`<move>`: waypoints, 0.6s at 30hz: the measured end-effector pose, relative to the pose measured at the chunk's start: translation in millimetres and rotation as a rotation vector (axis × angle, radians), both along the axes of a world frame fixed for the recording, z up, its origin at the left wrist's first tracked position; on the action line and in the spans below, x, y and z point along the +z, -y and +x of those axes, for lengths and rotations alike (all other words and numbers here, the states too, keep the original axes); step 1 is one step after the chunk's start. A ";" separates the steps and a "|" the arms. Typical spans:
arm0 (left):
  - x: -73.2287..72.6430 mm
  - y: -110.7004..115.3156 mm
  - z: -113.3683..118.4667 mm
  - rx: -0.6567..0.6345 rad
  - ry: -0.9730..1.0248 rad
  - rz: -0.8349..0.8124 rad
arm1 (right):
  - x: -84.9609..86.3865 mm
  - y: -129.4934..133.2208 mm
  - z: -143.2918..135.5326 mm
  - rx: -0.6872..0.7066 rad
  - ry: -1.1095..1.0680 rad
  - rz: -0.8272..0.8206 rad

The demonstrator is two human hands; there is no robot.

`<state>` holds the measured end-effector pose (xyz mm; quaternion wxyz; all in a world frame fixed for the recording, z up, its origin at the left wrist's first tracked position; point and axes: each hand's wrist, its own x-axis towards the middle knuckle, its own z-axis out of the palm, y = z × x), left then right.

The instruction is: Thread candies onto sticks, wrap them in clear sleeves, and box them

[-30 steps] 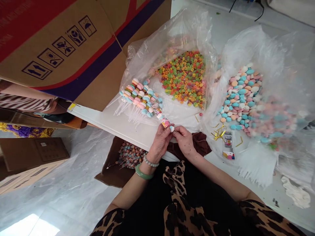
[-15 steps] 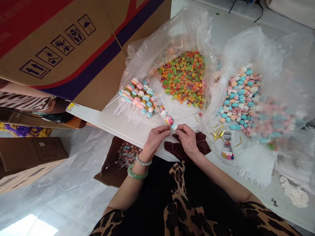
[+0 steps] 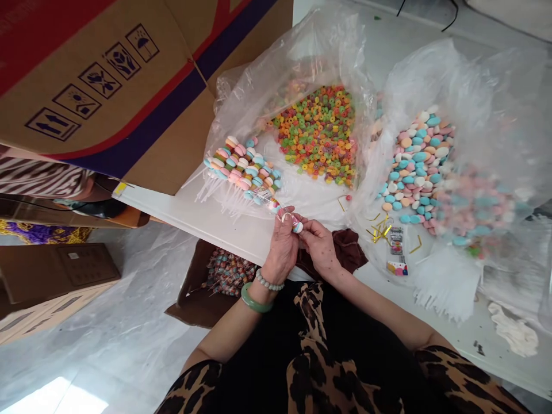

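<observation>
My left hand, with a beaded bracelet and a green bangle at the wrist, is closed around a candy skewer in a printed clear wrapper. The wrapper's far end points toward a heap of unwrapped candy skewers on white sticks. At the near end, the fingers of my right hand pinch the wrapper beside a blue and white candy. Both hands hang over the table's front edge, above a dark brown cloth. Fingers hide the skewer's stick.
Open plastic bags hold ring gummies and pastel candies. Gold twist ties, printed wrappers and white sticks lie on the right. A large carton stands left; a lower box contains wrapped skewers.
My left hand has moved right and closed around the wrapped candy skewer, where before its fingertips pinched beside the end. The right hand stays at the near end, slightly lower.
</observation>
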<state>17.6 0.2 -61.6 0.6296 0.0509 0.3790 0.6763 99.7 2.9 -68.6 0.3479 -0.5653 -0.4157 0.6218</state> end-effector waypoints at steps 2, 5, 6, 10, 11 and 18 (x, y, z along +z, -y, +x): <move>-0.4 1.5 -0.9 -0.032 -0.005 -0.019 | 2.3 -1.5 1.9 -0.023 0.046 0.096; -0.9 2.5 -6.8 -0.059 0.012 -0.038 | 9.4 -4.4 5.9 0.054 0.026 0.167; -1.1 2.8 -9.3 -0.064 0.018 -0.033 | 12.3 -5.1 6.8 0.086 -0.011 0.150; -2.0 4.3 -17.0 -0.162 0.055 -0.034 | 20.7 -6.9 6.3 0.073 -0.157 -0.014; -2.2 4.8 -17.8 -0.186 0.066 -0.035 | 21.3 -7.3 5.3 0.058 -0.174 -0.048; -6.5 9.7 -6.0 -0.150 -0.111 0.026 | 9.5 -10.7 -1.9 0.041 0.157 0.173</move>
